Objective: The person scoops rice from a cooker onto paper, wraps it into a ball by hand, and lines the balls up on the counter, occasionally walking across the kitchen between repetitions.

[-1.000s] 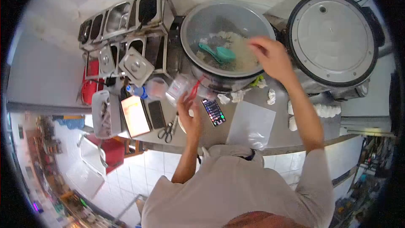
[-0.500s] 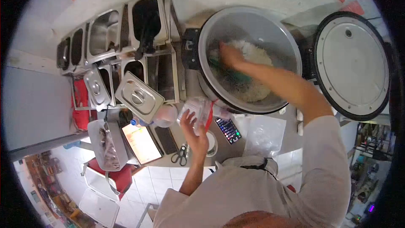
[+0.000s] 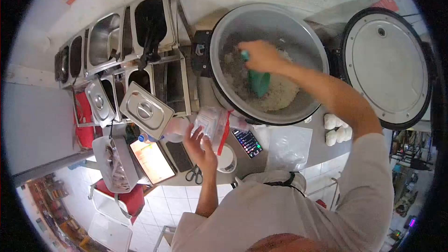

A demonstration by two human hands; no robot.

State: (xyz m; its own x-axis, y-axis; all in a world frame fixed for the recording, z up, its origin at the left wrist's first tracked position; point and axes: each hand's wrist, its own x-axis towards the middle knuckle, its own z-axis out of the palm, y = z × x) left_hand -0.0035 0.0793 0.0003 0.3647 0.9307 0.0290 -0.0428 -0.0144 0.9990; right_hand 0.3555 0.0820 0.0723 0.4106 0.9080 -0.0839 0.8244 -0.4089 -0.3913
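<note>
In the head view, my right hand [image 3: 265,58] is closed around the handle of a green rice scoop [image 3: 259,83]. The scoop's blade points down over the white rice [image 3: 283,97] inside a large round rice cooker [image 3: 303,42]. Lower down, outside the cooker's near left side, my left hand [image 3: 203,155] holds a clear plastic bag [image 3: 211,122] with a red edge, its fingers along the bag's left side. The bag's far end partly overlaps other things on the counter. A round white dish-like object [image 3: 227,159] lies just under the bag.
The cooker's hinged lid [image 3: 389,65] stands open at right. A phone [image 3: 248,143], a clear plastic sheet [image 3: 289,145] and several white wrapped bundles [image 3: 337,129] lie on the counter. Scissors [image 3: 194,174], a lit tablet [image 3: 152,159] and steel pans with a loose lid [image 3: 145,109] are leftward.
My right hand has turned and shifted within the cooker, bringing the green scoop into clearer view over the rice. The camera view has moved slightly. My left hand still has the bag.
</note>
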